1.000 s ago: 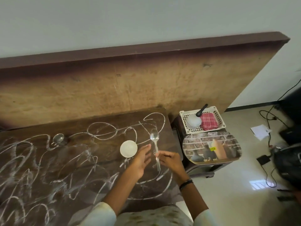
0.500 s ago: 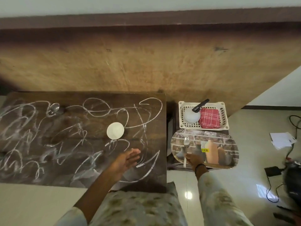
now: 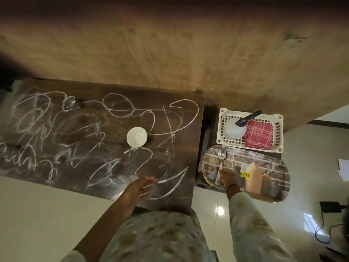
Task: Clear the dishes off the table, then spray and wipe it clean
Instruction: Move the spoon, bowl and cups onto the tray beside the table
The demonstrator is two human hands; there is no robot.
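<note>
A dark wooden table (image 3: 56, 167) is covered with white chalk scribbles. On it stand a small white bowl (image 3: 137, 137) near the middle and a steel cup (image 3: 69, 103) at the far left. My right hand (image 3: 227, 177) holds a steel spoon (image 3: 221, 161) by its handle, the spoon's bowl lying on the patterned tray (image 3: 270, 165) to the right of the table. My left hand (image 3: 140, 189) hovers over the table's near edge with relaxed fingers and holds nothing.
Behind the tray sits a white plastic basket (image 3: 251, 146) holding a spray bottle (image 3: 238, 126) and a red checked cloth (image 3: 258, 136). A wooden board (image 3: 170, 53) leans behind the table. Cables, paper and a black adapter (image 3: 331, 207) lie on the tiled floor at right.
My right hand carried the spoon from the table over to the tray and has lowered it there. My left hand let go and stayed over the table's near edge. The view tilted downward.
</note>
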